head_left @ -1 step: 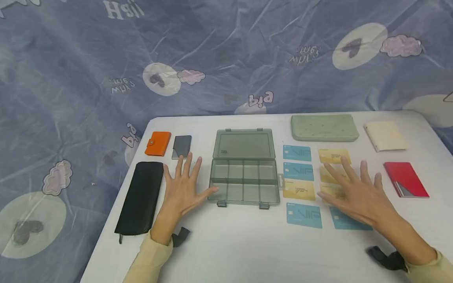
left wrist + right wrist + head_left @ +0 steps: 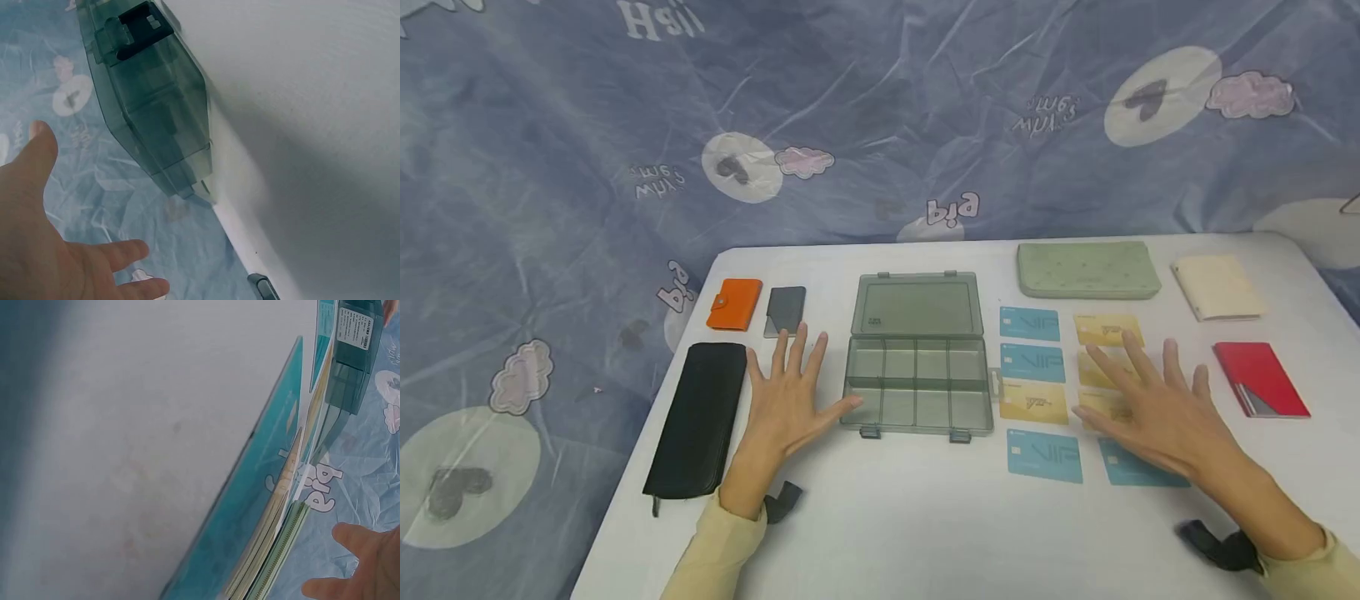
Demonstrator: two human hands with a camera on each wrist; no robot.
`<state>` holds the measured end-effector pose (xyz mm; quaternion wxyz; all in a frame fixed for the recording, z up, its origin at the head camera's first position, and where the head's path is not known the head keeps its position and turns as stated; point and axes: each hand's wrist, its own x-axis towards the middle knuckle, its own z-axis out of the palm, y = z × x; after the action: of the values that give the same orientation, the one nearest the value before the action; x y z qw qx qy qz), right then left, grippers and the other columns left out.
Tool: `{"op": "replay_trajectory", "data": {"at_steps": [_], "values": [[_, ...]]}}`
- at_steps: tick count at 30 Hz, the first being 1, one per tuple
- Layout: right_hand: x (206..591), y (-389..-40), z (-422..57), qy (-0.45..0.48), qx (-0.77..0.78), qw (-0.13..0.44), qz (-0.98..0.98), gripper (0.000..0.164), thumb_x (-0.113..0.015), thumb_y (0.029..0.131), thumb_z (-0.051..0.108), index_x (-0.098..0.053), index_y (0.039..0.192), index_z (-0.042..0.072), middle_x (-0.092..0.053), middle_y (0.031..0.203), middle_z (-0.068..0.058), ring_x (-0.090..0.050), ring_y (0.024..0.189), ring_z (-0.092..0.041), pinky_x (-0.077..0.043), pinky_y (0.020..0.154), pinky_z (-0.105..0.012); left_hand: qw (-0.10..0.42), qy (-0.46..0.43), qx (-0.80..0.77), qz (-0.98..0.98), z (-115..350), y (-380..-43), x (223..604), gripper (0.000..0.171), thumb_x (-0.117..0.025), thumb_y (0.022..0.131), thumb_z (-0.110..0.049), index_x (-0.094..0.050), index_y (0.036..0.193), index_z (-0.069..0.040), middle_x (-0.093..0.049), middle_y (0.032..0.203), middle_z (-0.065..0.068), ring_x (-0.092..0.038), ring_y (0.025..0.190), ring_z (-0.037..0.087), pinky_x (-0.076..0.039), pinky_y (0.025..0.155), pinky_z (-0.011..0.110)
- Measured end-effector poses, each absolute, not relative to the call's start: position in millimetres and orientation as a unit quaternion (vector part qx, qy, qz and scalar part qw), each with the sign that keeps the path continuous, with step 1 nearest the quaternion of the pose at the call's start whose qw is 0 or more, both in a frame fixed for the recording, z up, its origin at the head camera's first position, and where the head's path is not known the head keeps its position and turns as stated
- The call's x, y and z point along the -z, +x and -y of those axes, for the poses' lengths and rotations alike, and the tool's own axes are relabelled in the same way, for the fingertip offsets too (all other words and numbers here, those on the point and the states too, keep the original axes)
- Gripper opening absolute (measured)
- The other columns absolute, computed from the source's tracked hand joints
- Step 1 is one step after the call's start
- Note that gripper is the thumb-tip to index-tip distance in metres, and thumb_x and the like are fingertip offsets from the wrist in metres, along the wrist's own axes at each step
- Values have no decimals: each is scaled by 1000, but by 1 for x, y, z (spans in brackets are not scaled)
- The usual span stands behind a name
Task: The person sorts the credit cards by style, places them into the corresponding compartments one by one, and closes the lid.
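My left hand [image 2: 784,408] is held with fingers spread, its thumb tip over the left edge of the clear green compartment box [image 2: 917,408]. The box lies with its lid [image 2: 917,304] folded back, its compartments showing nothing inside. A long black zip wallet [image 2: 696,425] lies left of that hand, and a grey card holder [image 2: 786,308] just beyond its fingertips. My right hand [image 2: 1172,417], fingers apart and holding nothing, hovers over yellow cards [image 2: 1108,329] and a blue card [image 2: 1138,467], partly covering them. Between it and the box are blue VIP cards [image 2: 1032,363] and a yellow card [image 2: 1033,403].
An orange snap wallet [image 2: 734,304] sits at the table's far left. Along the right side are a green long wallet [image 2: 1087,271], a cream wallet [image 2: 1217,287] and a red card holder [image 2: 1261,380]. Behind the white table [image 2: 925,517] hangs a blue patterned cloth [image 2: 880,125].
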<state>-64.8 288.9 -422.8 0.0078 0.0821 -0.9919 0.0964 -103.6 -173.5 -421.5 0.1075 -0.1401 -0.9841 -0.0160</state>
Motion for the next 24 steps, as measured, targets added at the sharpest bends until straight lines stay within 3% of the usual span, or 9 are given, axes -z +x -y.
{"op": "replay_trajectory", "data": {"at_steps": [6,9,13,20,24], "values": [[421,-69,-286,117,-114,28,986,87,-61,76,64,-24,148,31,-18,153,-16,-6,137,-51,1,100,-72,92,-144,59,983,171,-102,424,98,-40,74,-81,-25,148,-19,-21,154,11,-21,139,35,-12,103,67],[421,-75,-283,168,-140,54,974,83,-69,74,54,-35,144,24,-34,146,-16,-26,134,-42,-15,104,-64,55,-154,135,977,169,-100,428,94,-45,79,-75,-22,149,-17,-22,153,11,-23,139,33,-21,104,62],[418,-91,-275,217,-161,67,960,69,-78,71,38,-52,131,15,-53,127,-11,-49,114,-30,-37,94,-51,-5,-165,242,956,163,-102,435,95,-51,81,-68,-15,150,-15,-20,154,9,-20,140,27,-24,108,54],[417,-119,-263,221,-177,-42,958,59,-75,76,40,-56,125,14,-57,119,-3,-49,113,-24,-38,96,-47,-52,-164,359,917,160,-105,450,102,-63,77,-62,-7,151,-20,-10,156,-1,-11,143,21,-22,109,52],[422,-130,-266,235,-168,-54,956,58,-75,76,40,-57,124,13,-56,115,-2,-50,106,-20,-41,94,-43,-48,-182,401,897,159,-107,457,102,-70,76,-53,-8,151,-21,-10,155,-1,-13,142,22,-22,108,55]]}}
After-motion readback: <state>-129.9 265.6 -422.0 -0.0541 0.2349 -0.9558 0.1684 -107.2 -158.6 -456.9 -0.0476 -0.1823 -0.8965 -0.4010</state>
